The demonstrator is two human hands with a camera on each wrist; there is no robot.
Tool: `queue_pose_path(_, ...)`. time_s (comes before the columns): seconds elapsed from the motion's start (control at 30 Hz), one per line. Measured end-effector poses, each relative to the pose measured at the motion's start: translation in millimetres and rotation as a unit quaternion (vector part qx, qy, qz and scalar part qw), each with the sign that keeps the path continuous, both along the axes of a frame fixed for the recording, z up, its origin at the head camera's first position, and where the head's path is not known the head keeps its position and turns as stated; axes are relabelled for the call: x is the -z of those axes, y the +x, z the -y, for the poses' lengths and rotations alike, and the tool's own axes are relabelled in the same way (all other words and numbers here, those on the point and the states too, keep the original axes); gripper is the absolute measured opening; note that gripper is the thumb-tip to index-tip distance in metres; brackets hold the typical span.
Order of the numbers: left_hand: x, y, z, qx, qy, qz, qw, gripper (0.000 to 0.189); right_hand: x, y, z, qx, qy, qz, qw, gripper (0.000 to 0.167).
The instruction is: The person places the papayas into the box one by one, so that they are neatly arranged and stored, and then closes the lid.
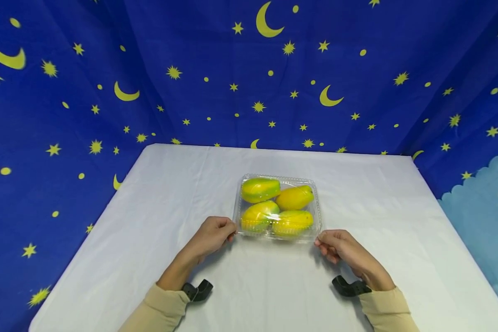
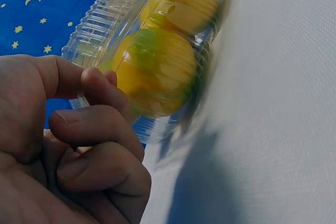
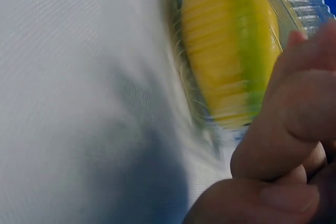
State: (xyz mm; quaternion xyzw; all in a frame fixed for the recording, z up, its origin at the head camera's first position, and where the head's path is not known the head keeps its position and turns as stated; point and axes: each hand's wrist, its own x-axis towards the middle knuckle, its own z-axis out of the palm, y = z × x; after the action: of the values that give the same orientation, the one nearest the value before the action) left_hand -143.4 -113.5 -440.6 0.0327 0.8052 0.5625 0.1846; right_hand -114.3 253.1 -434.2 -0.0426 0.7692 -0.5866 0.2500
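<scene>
A clear plastic clamshell container (image 1: 274,237) with a ribbed rim sits on the table, its lid lying over several yellow-green mangoes (image 1: 260,216). At the near left corner, my left hand (image 1: 214,234) pinches the rim between thumb and index finger; its other fingers curl loosely below, as the left wrist view shows. My right hand (image 1: 343,249) pinches the near right corner in the same way. In the right wrist view, one mango (image 3: 226,51) shows through the ribbed side wall, and the fingers partly cover the rim.
A white cloth (image 1: 170,193) covers the table. Behind it and along the sides hangs a blue curtain (image 1: 216,41) with yellow moons and stars. A light blue patch (image 1: 481,216) is at the right. Black bands (image 1: 198,291) are on both wrists.
</scene>
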Motion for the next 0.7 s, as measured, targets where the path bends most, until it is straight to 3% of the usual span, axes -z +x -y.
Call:
queue_pose_path(0.43, -2.4, 1.9, 3.4, 0.015, 0.010, -0.010, 0.9998, 0.033, 1.1, 1.3, -2.4, -0.020, -0.033, -0.006, 0.9992, 0.036)
queue_pose_path(0.7, -4.8, 1.4, 4.4, 0.006, 0.005, -0.012, 0.9999, 0.034, -0.3, 0.0, -2.4, -0.031, -0.039, 0.007, 0.9987, 0.039)
